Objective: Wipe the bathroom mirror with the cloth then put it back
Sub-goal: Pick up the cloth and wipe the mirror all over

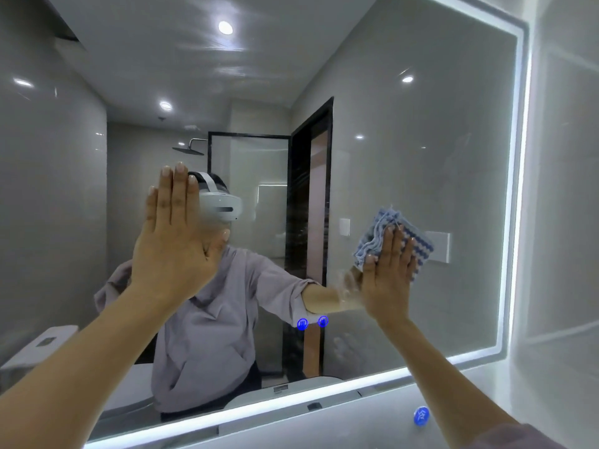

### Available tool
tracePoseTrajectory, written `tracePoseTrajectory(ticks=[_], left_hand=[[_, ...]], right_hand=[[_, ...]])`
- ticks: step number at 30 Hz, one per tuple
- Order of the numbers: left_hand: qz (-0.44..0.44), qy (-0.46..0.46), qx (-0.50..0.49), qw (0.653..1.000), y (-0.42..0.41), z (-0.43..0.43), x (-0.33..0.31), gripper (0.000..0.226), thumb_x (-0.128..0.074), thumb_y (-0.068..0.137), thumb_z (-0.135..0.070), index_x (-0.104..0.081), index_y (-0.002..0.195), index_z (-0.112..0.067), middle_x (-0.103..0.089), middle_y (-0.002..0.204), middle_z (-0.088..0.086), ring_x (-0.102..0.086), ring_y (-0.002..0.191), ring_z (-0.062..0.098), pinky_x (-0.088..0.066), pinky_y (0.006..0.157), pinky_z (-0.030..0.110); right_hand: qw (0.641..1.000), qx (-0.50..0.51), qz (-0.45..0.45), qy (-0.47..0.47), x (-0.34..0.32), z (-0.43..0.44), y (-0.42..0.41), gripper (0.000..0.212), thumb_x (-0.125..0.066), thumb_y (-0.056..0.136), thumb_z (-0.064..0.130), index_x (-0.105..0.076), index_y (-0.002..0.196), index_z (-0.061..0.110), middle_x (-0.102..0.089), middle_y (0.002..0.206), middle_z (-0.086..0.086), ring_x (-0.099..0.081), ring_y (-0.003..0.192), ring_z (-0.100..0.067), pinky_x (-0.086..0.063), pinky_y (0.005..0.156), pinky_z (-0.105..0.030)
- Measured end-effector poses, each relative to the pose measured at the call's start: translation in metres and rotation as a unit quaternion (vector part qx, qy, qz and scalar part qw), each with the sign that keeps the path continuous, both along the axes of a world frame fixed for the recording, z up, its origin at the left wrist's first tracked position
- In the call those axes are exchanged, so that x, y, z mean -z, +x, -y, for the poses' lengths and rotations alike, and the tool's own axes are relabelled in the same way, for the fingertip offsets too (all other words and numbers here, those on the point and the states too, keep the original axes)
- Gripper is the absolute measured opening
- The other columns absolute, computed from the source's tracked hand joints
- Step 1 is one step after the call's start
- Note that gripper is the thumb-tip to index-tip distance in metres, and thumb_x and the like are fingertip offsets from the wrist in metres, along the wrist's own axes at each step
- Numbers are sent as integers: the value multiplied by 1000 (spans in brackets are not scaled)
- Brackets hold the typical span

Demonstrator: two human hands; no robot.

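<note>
Head view: our right hand point(387, 273) presses the cloth point(393, 238) flat on the mirror point(421, 140); our left hand point(171, 241) is open, fingers straight, center left.

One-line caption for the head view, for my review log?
Right hand presses a blue-and-white striped cloth flat against the lit bathroom mirror; left hand held flat and open toward it.

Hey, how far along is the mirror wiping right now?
Done: the cloth is out and on the mirror. In hand: the right hand presses it flat against the mirror's right part, with the left hand held flat at the mirror. Left: a smudge like a handprint shows below the right hand, so wiping isn't finished, and the cloth has yet to go back.
</note>
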State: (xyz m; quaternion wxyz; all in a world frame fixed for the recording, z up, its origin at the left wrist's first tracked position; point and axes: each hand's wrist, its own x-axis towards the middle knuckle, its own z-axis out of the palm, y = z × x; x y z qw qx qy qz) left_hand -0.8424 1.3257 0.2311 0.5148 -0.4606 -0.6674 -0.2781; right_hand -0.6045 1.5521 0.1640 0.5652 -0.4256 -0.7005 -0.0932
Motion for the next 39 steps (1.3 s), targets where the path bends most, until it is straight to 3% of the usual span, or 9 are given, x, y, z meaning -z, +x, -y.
tracePoseTrajectory(ticks=[2,5,9,15,21,24,28,35,39], left_hand=[[0,1,0,1000,-1,0,0,88,-22,90,-56,6,149,2,13,159,19,12,147,31,5,121,44],[-2,4,4,1000,0,-1,0,88,-25,90,-55,6,149,3,12,159,18,12,148,30,5,121,43],[0,8,19,1000,1,-3,0,89,-30,89,-53,4,149,3,10,159,19,11,148,30,4,121,44],[2,-11,11,1000,3,2,-1,89,-20,88,-57,7,149,2,13,159,18,13,147,29,6,121,44],[2,-31,-22,999,5,8,-2,89,-13,89,-62,11,149,-1,21,158,14,19,147,25,12,120,38],[10,-33,-46,998,10,9,-2,87,-14,90,-61,14,148,-2,24,156,13,22,146,23,19,117,31],[44,-39,-51,997,24,6,9,84,-9,90,-58,12,147,1,17,157,18,17,147,28,7,120,41],[38,-32,-75,996,67,-6,46,77,-24,95,-43,0,146,9,-3,156,30,-4,145,43,-10,118,52],[45,-37,-82,995,87,-16,75,77,-30,93,-42,-13,145,12,-14,153,33,-14,143,47,-18,114,55]], right_hand=[[1000,-9,2,8,6,14,-17,61,-30,102,33,-5,151,7,5,159,-12,7,147,-34,6,119,-49],[997,-59,-30,39,14,44,-37,59,-16,99,39,-11,149,9,0,156,-8,1,146,-33,-3,119,-54],[992,-55,73,86,33,68,-63,66,-11,102,47,-13,152,3,-3,159,-21,2,146,-40,-3,118,-55],[982,-84,118,118,41,67,-66,66,-24,101,48,4,154,21,6,162,-2,3,149,-30,2,119,-43],[966,-94,184,152,35,54,-44,60,-19,102,49,0,154,25,4,162,3,1,149,-26,7,120,-40],[957,-108,205,173,32,38,-25,56,-16,102,47,-4,154,28,1,162,5,-1,149,-25,2,120,-43],[956,-110,206,175,28,9,5,56,-18,101,45,-20,151,21,-17,159,-1,-7,148,-26,-7,119,-47],[959,-87,203,178,36,-39,53,62,-24,99,45,-1,153,23,-5,161,-4,-2,148,-29,-11,118,-51],[957,-105,191,190,39,-46,58,58,-21,101,45,-9,153,22,-4,161,-2,-4,148,-28,-7,120,-47]])
